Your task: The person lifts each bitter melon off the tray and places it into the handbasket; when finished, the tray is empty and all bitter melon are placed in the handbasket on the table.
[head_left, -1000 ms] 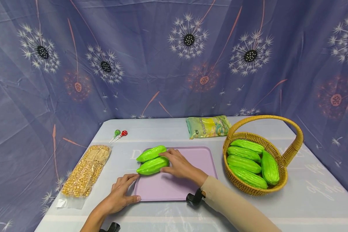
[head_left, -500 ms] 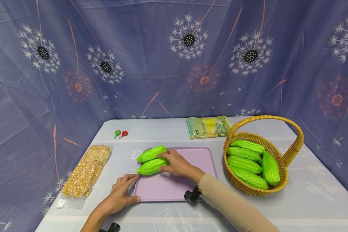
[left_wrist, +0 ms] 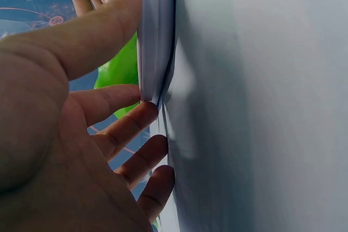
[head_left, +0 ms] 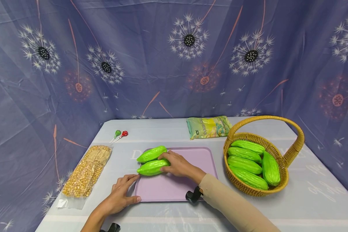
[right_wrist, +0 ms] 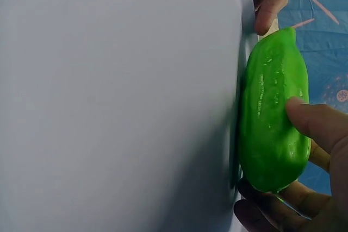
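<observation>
Two green bitter melons lie side by side on the left of a lilac tray (head_left: 168,191). My right hand (head_left: 179,165) grips the right end of the nearer bitter melon (head_left: 149,168), and the farther bitter melon (head_left: 151,154) lies just behind it. In the right wrist view, the thumb (right_wrist: 310,120) presses the melon's side, with fingers around its end. My left hand (head_left: 117,196) touches the tray's front left corner, thumb and index finger spread along the rim. The left wrist view has the other fingertips resting on the tabletop beside it.
To the right stands a wicker basket (head_left: 227,170) with a tall handle, holding several bitter melons. A bag of corn kernels (head_left: 85,172) lies at the left. Two lollipops (head_left: 121,134) and a green-yellow packet (head_left: 208,127) lie towards the back, before a patterned curtain (head_left: 162,64).
My right hand has barely shifted on the nearer bitter melon. The left hand, the tray and both melons stay in the same place.
</observation>
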Demonstrator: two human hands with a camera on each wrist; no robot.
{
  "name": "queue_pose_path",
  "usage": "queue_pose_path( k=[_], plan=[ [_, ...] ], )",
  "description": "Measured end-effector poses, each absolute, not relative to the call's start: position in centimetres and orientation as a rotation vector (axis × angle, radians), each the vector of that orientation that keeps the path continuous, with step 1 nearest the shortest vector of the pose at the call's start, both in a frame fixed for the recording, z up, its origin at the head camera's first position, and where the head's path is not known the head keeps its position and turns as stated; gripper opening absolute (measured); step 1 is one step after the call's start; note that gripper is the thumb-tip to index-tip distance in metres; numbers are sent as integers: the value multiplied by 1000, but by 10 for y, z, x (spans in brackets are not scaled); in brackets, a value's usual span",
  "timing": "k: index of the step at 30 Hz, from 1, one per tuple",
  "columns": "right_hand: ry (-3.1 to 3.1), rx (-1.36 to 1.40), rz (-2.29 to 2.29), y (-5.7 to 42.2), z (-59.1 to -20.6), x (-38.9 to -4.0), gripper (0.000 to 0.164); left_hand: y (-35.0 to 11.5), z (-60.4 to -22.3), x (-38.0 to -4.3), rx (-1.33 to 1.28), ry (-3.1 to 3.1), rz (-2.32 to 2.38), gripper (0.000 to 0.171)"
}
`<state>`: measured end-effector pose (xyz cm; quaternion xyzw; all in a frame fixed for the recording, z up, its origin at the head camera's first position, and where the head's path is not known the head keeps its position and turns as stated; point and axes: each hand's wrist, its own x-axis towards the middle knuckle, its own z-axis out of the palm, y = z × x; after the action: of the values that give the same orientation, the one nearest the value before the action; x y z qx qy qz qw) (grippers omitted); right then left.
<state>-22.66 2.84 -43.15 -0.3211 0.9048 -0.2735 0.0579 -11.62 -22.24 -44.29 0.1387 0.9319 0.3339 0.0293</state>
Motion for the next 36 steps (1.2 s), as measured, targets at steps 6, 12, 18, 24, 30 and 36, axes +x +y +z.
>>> queue_pose_path(
  k=[6, 12, 18, 24, 30, 36],
  plan=[
    [2747, -990, -778, 33, -429, -224, 47, -222, -443, -116, 420, 2877, 1026, 72],
    [2755, -1013, -707, 40, -429, -222, 52, -223, -441, -116, 426, 2876, 1026, 73],
    [2725, -1001, -736, 48, -430, -220, 53, -223, -442, -116, 444, 2883, 1029, 73],
    [2672, -1007, -809, 53, -429, -217, 46, -223, -443, -116, 426, 2875, 1014, 74],
    [2647, -1022, -877, 56, -428, -215, 31, -223, -442, -117, 413, 2876, 1013, 74],
    [2621, -1009, -894, 58, -429, -214, 35, -223, -442, -116, 430, 2890, 1009, 73]
  ],
)
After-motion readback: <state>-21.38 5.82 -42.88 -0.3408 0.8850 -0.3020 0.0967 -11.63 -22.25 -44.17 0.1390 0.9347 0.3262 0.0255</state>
